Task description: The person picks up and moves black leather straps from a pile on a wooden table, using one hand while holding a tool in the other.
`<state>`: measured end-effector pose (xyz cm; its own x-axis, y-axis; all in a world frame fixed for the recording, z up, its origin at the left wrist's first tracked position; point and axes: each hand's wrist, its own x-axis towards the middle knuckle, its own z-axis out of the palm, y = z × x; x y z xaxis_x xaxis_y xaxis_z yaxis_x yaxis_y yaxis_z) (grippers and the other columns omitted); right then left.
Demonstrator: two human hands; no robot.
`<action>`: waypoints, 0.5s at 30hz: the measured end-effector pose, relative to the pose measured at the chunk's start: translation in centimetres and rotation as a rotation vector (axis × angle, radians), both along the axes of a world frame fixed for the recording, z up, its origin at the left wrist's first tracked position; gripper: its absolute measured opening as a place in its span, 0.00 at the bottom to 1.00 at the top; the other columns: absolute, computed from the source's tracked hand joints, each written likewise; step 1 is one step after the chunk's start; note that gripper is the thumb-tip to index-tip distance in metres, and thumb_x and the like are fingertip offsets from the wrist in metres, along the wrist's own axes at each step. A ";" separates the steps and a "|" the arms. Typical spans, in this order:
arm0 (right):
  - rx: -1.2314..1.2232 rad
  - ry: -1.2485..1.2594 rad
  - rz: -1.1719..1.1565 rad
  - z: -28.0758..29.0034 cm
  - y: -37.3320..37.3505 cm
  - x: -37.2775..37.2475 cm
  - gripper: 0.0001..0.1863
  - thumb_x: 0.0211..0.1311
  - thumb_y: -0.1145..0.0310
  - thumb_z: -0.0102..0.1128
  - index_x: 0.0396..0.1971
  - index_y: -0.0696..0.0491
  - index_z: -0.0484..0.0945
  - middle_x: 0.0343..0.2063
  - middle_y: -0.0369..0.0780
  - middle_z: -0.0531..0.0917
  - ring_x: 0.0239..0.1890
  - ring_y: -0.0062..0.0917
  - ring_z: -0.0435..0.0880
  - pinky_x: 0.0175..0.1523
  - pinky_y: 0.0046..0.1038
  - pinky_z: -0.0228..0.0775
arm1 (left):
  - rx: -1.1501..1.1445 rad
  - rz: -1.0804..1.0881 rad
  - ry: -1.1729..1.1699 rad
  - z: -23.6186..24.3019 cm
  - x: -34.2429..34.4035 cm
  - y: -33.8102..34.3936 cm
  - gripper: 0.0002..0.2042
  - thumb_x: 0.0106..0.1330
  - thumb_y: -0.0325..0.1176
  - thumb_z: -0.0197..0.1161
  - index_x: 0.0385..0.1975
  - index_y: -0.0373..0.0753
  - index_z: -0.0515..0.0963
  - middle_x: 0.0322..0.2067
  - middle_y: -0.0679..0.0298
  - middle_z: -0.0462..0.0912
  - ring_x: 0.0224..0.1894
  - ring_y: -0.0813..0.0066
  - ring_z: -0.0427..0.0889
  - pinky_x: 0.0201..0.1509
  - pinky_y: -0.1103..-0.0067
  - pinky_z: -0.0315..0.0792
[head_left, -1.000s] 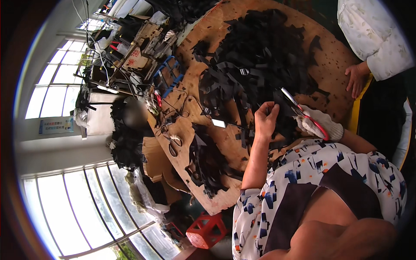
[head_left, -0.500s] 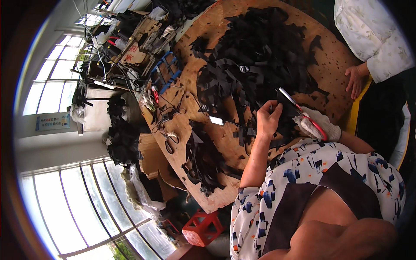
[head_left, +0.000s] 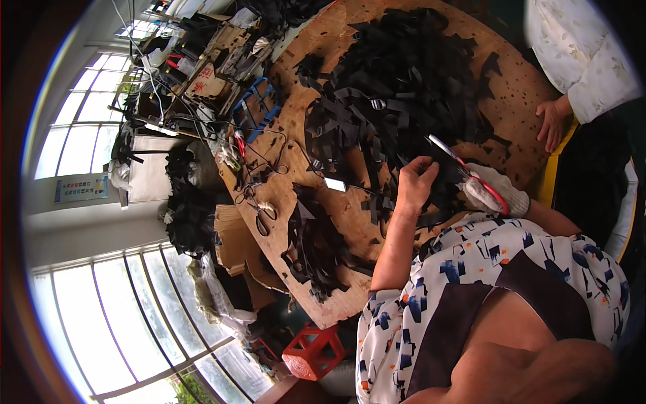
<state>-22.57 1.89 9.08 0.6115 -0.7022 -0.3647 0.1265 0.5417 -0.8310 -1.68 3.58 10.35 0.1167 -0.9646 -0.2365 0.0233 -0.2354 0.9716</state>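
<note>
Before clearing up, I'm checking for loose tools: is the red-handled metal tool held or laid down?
Held: the right hand, in a white glove, grips the red-handled metal tool.

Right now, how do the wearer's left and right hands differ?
The left hand is bare; the right hand wears a pale glove. The left hand pinches black material at its fingertips; the right hand holds red-handled scissors. Both are beside the black strap pile.

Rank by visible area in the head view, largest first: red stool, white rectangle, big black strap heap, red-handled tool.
1. Big black strap heap
2. Red stool
3. Red-handled tool, long but thin
4. White rectangle
</note>
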 end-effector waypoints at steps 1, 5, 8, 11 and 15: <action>0.390 -0.190 -0.005 -1.7 -0.2 -0.6 0.20 0.63 0.56 0.46 0.49 0.54 0.64 0.26 0.36 0.77 0.21 0.17 0.77 0.27 0.18 0.73 | 0.028 0.001 0.020 0.1 0.0 0.0 0.07 0.57 0.30 0.60 0.29 0.32 0.76 0.19 0.77 0.69 0.20 0.91 0.62 0.21 0.89 0.54; 0.818 -0.612 -0.008 -2.0 -1.5 -0.1 0.19 0.62 0.54 0.47 0.46 0.51 0.66 0.21 0.35 0.76 0.14 0.20 0.75 0.16 0.20 0.71 | 0.048 0.025 0.037 -0.4 -0.3 0.0 0.07 0.57 0.31 0.60 0.30 0.33 0.76 0.18 0.76 0.70 0.17 0.91 0.62 0.19 0.89 0.54; 0.398 -0.526 0.015 0.7 -1.6 1.2 0.18 0.63 0.54 0.45 0.46 0.51 0.66 0.21 0.34 0.75 0.14 0.18 0.74 0.16 0.19 0.69 | 0.024 0.039 0.037 -0.9 -0.8 0.2 0.08 0.57 0.30 0.60 0.31 0.32 0.76 0.19 0.75 0.71 0.20 0.92 0.63 0.21 0.90 0.56; 0.021 -0.158 -0.051 2.0 -0.8 1.4 0.16 0.61 0.64 0.50 0.47 0.51 0.65 0.24 0.33 0.74 0.22 0.19 0.76 0.25 0.21 0.71 | -0.040 -0.002 -0.113 -2.2 -1.8 0.6 0.11 0.59 0.32 0.57 0.32 0.28 0.74 0.22 0.72 0.72 0.26 0.88 0.65 0.28 0.87 0.62; -0.615 0.473 0.034 1.9 -0.2 1.8 0.24 0.52 0.73 0.59 0.50 0.53 0.63 0.30 0.34 0.75 0.31 0.20 0.76 0.38 0.22 0.71 | -0.082 0.112 0.038 -2.2 -3.4 0.7 0.10 0.63 0.33 0.56 0.32 0.31 0.76 0.25 0.74 0.73 0.28 0.89 0.64 0.32 0.89 0.60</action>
<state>-20.80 1.71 10.94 0.5126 -0.8467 -0.1430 -0.3252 -0.0372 -0.9449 -5.05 4.31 8.18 0.2170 -0.9624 -0.1637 0.0817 -0.1492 0.9854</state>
